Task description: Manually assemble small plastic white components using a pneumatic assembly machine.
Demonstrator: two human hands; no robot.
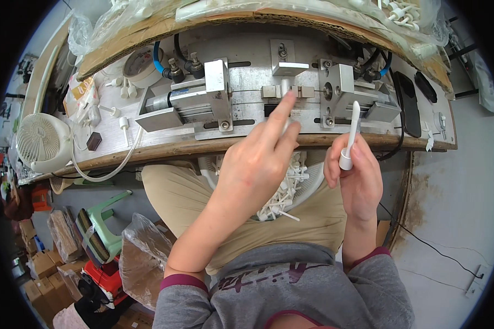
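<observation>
My left hand (260, 156) reaches over the bench edge to the metal fixture, its index finger at the small clamp block (308, 91). A white cylindrical part (285, 84) sits in that clamp under a metal bracket (289, 68). A bit of white shows between the bent fingers of this hand; the thumb is hidden below. My right hand (361, 178) pinches a white plastic stick with a round cap (354, 127), held upright with its flattened tip up, right of the fixture. In my lap, a white tub (314, 183) holds many similar white sticks (291, 189).
Two pneumatic cylinders with metal end blocks (218, 90) (335, 90) flank the clamp. A small white fan (43, 141), a tape roll (142, 64) and loose white parts (124, 126) lie left. A phone (407, 104) lies right. A cardboard shelf edge (230, 19) overhangs the back.
</observation>
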